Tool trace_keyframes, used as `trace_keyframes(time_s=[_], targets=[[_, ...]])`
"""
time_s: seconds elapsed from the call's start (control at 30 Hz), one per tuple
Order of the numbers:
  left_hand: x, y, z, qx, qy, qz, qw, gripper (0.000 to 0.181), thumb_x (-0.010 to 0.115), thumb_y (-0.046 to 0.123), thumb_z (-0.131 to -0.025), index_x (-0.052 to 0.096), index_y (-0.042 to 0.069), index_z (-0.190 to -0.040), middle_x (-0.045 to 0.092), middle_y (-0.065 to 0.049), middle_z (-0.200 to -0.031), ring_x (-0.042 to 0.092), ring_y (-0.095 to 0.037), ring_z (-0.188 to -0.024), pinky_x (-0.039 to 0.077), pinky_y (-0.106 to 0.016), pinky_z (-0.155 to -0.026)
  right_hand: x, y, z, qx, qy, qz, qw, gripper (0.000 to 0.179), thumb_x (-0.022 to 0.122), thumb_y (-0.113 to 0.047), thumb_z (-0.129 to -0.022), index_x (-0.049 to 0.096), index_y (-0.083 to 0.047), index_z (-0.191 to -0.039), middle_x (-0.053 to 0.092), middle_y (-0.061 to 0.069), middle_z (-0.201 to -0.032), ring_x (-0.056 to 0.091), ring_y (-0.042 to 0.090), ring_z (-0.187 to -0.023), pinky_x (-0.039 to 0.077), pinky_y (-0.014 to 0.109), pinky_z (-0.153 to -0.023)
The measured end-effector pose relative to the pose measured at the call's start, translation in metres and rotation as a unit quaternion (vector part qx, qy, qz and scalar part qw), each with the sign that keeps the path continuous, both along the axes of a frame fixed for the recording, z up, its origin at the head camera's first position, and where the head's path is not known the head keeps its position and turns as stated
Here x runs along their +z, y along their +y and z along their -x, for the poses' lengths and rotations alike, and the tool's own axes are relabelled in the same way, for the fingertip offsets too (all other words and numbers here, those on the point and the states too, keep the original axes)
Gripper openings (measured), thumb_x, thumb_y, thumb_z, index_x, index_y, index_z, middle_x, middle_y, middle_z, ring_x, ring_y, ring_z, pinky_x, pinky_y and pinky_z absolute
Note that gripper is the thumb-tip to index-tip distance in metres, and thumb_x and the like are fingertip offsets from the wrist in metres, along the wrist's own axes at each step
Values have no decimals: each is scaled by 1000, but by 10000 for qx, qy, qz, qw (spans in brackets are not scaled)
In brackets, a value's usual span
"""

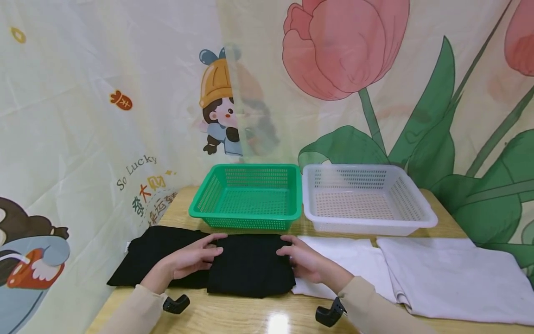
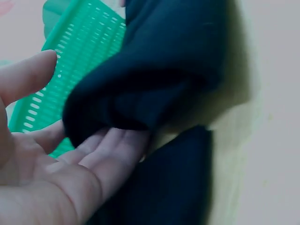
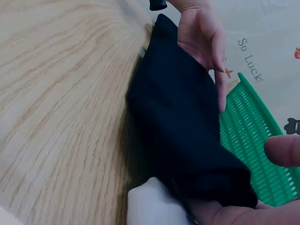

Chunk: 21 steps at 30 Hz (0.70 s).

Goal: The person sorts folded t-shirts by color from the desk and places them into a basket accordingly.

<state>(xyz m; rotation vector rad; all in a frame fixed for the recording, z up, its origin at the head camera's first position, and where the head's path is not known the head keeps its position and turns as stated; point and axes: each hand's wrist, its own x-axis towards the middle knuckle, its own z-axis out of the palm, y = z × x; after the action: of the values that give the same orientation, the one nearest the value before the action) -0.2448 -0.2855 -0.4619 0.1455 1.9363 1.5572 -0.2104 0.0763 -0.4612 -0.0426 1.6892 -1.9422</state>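
Note:
A folded black cloth (image 1: 251, 266) lies in the middle of the table, one hand at each side. My left hand (image 1: 191, 259) is at its left edge; in the left wrist view its fairly straight fingers (image 2: 117, 150) reach under the fold while the thumb stands apart. From the other side, my right hand (image 1: 306, 262) has its fingers tucked beneath the cloth's edge, thumb (image 3: 283, 151) raised away from the fabric. Another black cloth (image 1: 160, 250) lies flat to the left, partly behind the left hand. White folded cloth (image 1: 352, 266) sits right beside the right hand.
A green plastic basket (image 1: 246, 222) stands behind the black cloth, with a white basket (image 1: 367, 225) next to it. A larger white cloth (image 1: 459, 278) covers the table's right side. A printed curtain (image 1: 267, 69) hangs behind. Wooden tabletop (image 1: 233, 311) shows along the front.

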Motion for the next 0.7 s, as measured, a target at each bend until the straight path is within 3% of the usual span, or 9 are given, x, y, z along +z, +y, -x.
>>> trace_keyframes(time_s=[0.1, 0.17, 0.23, 0.33, 0.47, 0.53, 0.6, 0.7], targets=[[-7, 0, -2, -84, 76, -63, 9999, 75, 66, 29, -108, 24, 25, -170, -2, -31, -173, 23, -49, -154, 43, -51, -110, -6, -3, 2, 28, 135, -3, 9999, 79, 65, -12, -98, 23, -4, -165, 34, 31, -161, 53, 41, -136, 47, 60, -110], [-8, 1, -3, -145, 157, -88, 9997, 78, 68, 26, -106, 23, 27, -170, -9, -31, -173, 10, -53, -159, 38, -57, -114, -9, -3, 2, 46, 202, 22, 9998, 80, 66, -10, -98, 23, -5, -165, 34, 31, -161, 57, 36, -131, 51, 56, -106], [-9, 1, -4, -189, 210, -136, 9995, 81, 70, 24, -105, 22, 29, -170, -12, -30, -173, 6, -54, -159, 38, -59, -113, -11, -3, 2, 63, 235, 69, 9997, 81, 67, -9, -98, 23, -6, -165, 34, 31, -161, 59, 34, -128, 53, 53, -102], [-9, 2, -6, -263, 205, -260, 9991, 86, 71, 20, -104, 19, 32, -171, -16, -27, -173, 14, -52, -157, 45, -54, -108, -15, -4, 2, 61, 276, 134, 9995, 81, 68, -8, -98, 23, -7, -165, 36, 30, -161, 61, 33, -126, 55, 50, -99], [-10, 3, -7, -317, 143, -464, 9983, 88, 70, 16, -104, 16, 31, -171, -13, -27, -174, 47, -42, -142, 55, -45, -98, -17, -7, 1, 43, 395, 49, 9992, 81, 69, -9, -98, 24, -8, -165, 39, 29, -159, 61, 34, -128, 55, 48, -100], [-11, 3, -7, -317, 124, -519, 9981, 88, 70, 15, -104, 16, 29, -171, -5, -28, -174, 53, -36, -136, 54, -45, -98, -18, -8, 2, 29, 486, -86, 9988, 81, 70, -11, -98, 25, -8, -165, 41, 29, -158, 60, 36, -130, 55, 49, -101], [-12, 4, -7, -304, 130, -505, 9982, 87, 70, 14, -104, 17, 29, -171, 3, -29, -173, 53, -37, -136, 51, -48, -101, -19, -9, 3, 11, 566, -237, 9981, 80, 71, -11, -98, 27, -9, -165, 42, 29, -157, 59, 37, -130, 54, 50, -102], [-15, 6, -8, -255, 215, -371, 9988, 86, 71, 17, -103, 20, 29, -171, 5, -30, -173, 40, -42, -146, 44, -52, -106, -21, -10, 5, -30, 685, -440, 9967, 79, 73, -10, -97, 30, -9, -164, 44, 29, -155, 59, 39, -129, 54, 51, -102]])
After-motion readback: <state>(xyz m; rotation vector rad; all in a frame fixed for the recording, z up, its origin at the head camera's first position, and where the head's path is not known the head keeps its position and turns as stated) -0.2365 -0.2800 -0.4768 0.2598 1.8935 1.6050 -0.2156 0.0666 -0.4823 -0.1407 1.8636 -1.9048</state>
